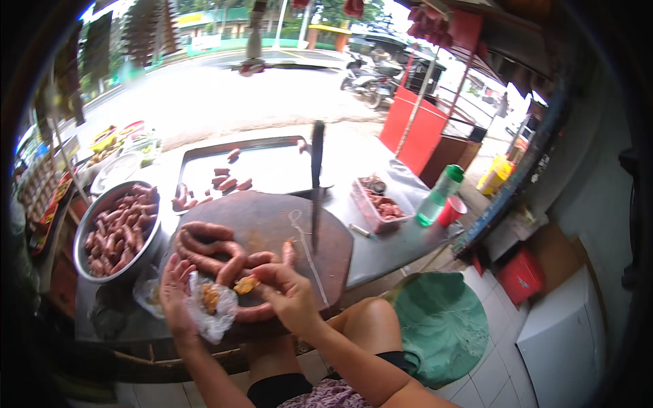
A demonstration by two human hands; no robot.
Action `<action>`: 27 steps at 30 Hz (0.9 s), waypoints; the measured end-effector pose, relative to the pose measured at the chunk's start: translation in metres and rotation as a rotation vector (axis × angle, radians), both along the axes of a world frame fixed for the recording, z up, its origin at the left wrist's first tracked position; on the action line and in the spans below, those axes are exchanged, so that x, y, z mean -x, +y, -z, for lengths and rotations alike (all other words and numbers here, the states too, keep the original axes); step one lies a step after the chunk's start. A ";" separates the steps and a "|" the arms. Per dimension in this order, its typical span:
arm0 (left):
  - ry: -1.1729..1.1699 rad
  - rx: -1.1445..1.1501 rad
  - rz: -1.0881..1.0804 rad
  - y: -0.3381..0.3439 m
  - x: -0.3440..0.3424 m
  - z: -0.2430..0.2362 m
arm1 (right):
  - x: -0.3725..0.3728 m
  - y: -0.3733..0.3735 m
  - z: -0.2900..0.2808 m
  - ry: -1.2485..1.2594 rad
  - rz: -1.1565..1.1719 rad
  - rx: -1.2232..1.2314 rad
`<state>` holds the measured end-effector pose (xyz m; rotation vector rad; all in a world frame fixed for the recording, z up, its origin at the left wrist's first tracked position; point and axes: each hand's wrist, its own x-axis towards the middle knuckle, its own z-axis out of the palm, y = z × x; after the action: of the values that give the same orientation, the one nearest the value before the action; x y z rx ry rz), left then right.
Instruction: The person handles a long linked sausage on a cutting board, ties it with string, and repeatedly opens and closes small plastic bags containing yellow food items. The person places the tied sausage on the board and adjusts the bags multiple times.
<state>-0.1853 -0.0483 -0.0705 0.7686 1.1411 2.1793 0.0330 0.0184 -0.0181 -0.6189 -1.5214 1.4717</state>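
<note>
My left hand [178, 299] cups a crumpled clear plastic bag [219, 325] with orange-yellow crumbly food inside, its fingers pointing up along the board's near left edge. Just right of the bag, my right hand [289, 296] pinches an orange-yellow morsel [246, 284] between thumb and fingers. Beneath and beyond both hands, a long coiled sausage [207, 258] lies on the round wooden chopping board [272, 217]. A short sausage piece [289, 253] sits above my right hand. A thin white string [309, 262] with a loop runs down the board, beside an upright dark-handled knife [316, 156].
At left stands a metal basin [153, 238] full of sausage links. Behind the board, a metal tray [272, 160] holds several links. To the right are a plastic tub [381, 211] of meat, a green-capped bottle [439, 194] and a red cup [451, 211]. A green sack [442, 326] stands on the floor.
</note>
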 end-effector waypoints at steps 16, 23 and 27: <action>0.002 -0.069 -0.020 0.000 0.030 0.033 | -0.022 0.014 0.020 0.343 -0.051 0.349; -0.087 -0.023 -0.108 0.001 0.011 0.022 | -0.050 0.019 0.033 0.220 -0.299 0.496; -0.083 -0.110 -0.079 0.002 0.001 0.019 | -0.061 0.019 0.035 0.244 -0.303 0.532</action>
<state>-0.1863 -0.0458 -0.0896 0.6831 1.0332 2.3337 0.0940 0.0373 -0.0532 -0.4982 -1.0645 2.1313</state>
